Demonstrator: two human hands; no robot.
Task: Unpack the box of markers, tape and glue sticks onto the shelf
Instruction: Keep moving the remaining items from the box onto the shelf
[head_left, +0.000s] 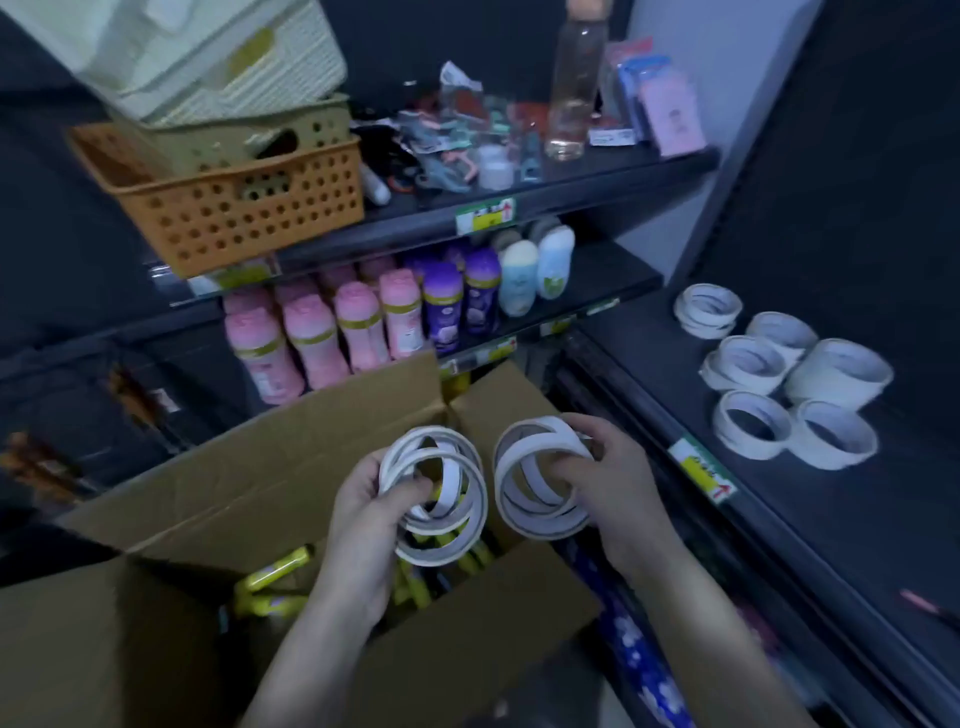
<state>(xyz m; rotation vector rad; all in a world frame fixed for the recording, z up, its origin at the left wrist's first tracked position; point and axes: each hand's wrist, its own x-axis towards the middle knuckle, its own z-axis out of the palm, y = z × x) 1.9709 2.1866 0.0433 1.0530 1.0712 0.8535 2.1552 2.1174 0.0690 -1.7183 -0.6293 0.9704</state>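
An open cardboard box (291, 467) stands low in front of me, with yellow glue sticks (270, 577) lying inside. My left hand (363, 525) grips a bunch of thin white tape rolls (441, 493) above the box. My right hand (613, 483) holds a second bunch of white tape rolls (524, 488), fingers hooked through their centres. On the dark shelf (841, 519) to the right lie several white tape rolls (789, 374), some stacked.
The shelving ahead carries pink bottles (311, 332) and purple bottles (457, 296). Above them are an orange perforated basket (228, 208), a clear bottle (574, 83) and small packaged goods. A pink pen (930, 605) lies at the right shelf's near end.
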